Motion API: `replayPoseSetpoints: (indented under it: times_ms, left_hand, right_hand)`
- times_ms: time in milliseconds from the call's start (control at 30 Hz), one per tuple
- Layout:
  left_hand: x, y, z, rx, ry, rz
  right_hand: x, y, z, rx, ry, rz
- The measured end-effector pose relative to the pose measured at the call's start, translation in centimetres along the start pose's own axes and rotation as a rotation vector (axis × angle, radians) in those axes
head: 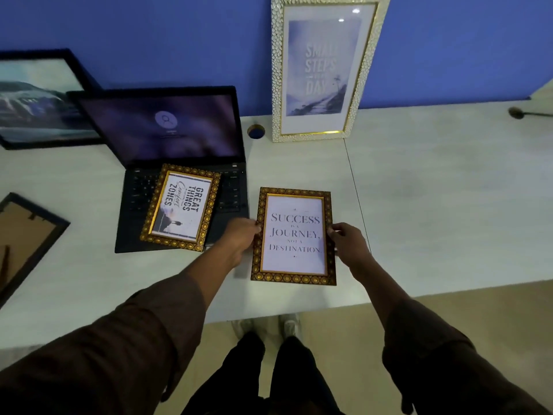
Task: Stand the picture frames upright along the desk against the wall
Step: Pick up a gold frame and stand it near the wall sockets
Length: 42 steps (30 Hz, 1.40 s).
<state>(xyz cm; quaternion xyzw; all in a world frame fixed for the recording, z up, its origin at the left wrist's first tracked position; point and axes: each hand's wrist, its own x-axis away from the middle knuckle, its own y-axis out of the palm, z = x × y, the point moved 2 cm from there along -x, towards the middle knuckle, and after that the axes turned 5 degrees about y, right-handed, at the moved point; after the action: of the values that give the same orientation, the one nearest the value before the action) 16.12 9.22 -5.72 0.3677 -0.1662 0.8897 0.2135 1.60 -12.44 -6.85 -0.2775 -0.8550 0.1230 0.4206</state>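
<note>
Head view: both hands, left hand (pixel 243 235) and right hand (pixel 347 238), clamp the side edges of the "Success" frame (pixel 294 236), flat on the desk (pixel 434 190) at 6 o'clock. White frame (pixel 324 67) already leans on the wall (pixel 167 34) at 12. "Great Things" frame (pixel 181 206) lies on the laptop (pixel 167 136) at 9; two dark frames far left remain.

I see open desk (pixel 449 190) to the right of the white frame (pixel 324 67), clear back to the wall (pixel 179 40); my hands could pass there. Left of that frame, the open laptop (pixel 167 136) blocks the wall, a gold frame (pixel 181 206) lies on its keys, and a black frame (pixel 39 97) leans further left.
</note>
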Motion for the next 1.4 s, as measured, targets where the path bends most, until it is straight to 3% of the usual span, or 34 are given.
replayPoseSetpoints:
  times_ms: [333,700,1067,1400]
  left_hand:
    - [6.7,-7.9,-0.2,0.271,0.110,0.311]
    - [15.9,-23.4,-2.5,0.420,0.280,0.627]
    - [21.3,-42.4,-7.7,0.420,0.397,0.779]
    - [23.1,-55.2,-10.1,0.366,0.368,0.903]
  right_hand:
    - [2.0,3.4,-10.3,0.089,-0.346,-0.335]
    - [9.2,17.9,-22.4,0.202,-0.636,-0.608]
    - [19.4,36.1,-30.8,0.350,-0.802,-0.625]
    - [26.1,47.7,-35.8,0.507,-0.937,-0.635]
